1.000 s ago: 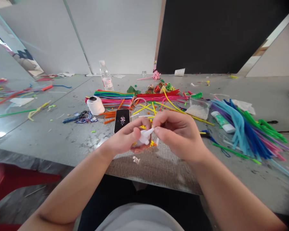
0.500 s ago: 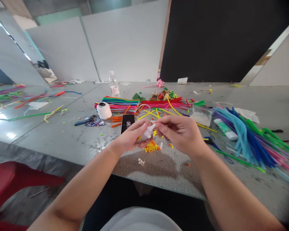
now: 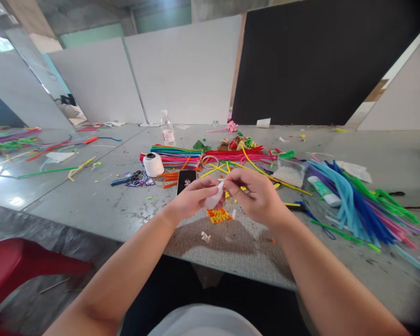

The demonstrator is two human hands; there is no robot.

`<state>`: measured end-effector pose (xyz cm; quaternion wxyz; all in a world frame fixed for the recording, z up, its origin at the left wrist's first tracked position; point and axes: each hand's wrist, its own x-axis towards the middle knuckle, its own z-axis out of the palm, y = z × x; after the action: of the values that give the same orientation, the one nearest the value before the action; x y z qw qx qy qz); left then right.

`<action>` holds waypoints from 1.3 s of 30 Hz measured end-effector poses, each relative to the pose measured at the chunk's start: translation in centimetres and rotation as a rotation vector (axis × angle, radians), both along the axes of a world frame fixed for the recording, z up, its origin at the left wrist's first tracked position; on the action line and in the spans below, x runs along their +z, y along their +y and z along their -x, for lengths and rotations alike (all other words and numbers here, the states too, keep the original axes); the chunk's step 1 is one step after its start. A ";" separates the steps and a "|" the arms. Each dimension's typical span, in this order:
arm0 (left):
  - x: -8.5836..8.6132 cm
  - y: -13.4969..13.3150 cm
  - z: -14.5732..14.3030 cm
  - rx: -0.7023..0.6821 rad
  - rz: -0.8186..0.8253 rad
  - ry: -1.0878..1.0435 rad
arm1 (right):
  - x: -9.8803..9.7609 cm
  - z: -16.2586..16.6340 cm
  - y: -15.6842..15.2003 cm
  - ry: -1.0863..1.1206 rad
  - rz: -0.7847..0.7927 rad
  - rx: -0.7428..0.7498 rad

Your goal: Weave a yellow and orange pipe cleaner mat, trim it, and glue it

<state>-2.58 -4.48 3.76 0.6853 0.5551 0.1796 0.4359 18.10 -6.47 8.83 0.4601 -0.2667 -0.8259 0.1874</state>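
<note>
My left hand point(image 3: 192, 195) is closed around a small white squeeze bottle point(image 3: 213, 200) with a pointed nozzle, which tilts up and to the right. The fingertips of my right hand point(image 3: 257, 192) are pinched together at the nozzle's tip. Whatever they grip there is too small to make out. Below the hands, on the table, lies a patch of small yellow and orange pieces point(image 3: 219, 215). A crumpled white scrap point(image 3: 206, 236) lies nearer to me. Just behind my left hand is a black-screened phone point(image 3: 186, 177).
A white thread spool point(image 3: 153, 164) and a plastic bottle point(image 3: 167, 128) stand back left. Bundles of coloured pipe cleaners point(image 3: 177, 151) lie behind the phone. To the right are blue pipe cleaners point(image 3: 366, 212) and a green-white tube point(image 3: 324, 190). A red stool point(image 3: 17, 266) stands at left.
The white bottle has turned in my left hand, so its plain side now shows. My right fingertips stay at the nozzle. The whole view has shifted slightly.
</note>
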 end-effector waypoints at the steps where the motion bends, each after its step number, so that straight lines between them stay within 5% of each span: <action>1: 0.2 -0.1 0.0 -0.019 -0.005 0.007 | 0.0 0.1 -0.1 -0.001 0.020 0.022; 12: 0.9 -0.6 -0.2 -0.179 0.034 0.088 | -0.9 0.9 -0.3 0.092 0.099 0.073; 24: 1.1 -0.9 0.2 -0.257 0.005 0.111 | -0.4 0.4 0.3 0.214 0.191 -0.148; 29: 0.8 -0.6 0.1 -0.185 -0.063 0.030 | 0.9 -1.7 1.3 0.099 0.130 -0.387; 36: 0.5 -0.6 0.6 -0.189 -0.248 0.071 | 2.0 -9.8 3.4 -0.486 0.216 -1.062; 39: 0.8 -1.0 0.6 -0.175 -0.310 0.144 | 2.0 -11.4 3.3 -0.430 0.175 -1.070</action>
<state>-3.22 -5.52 4.55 0.6122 0.6972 0.1100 0.3564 29.50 -3.21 10.87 0.2890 -0.7159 -0.6325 -0.0621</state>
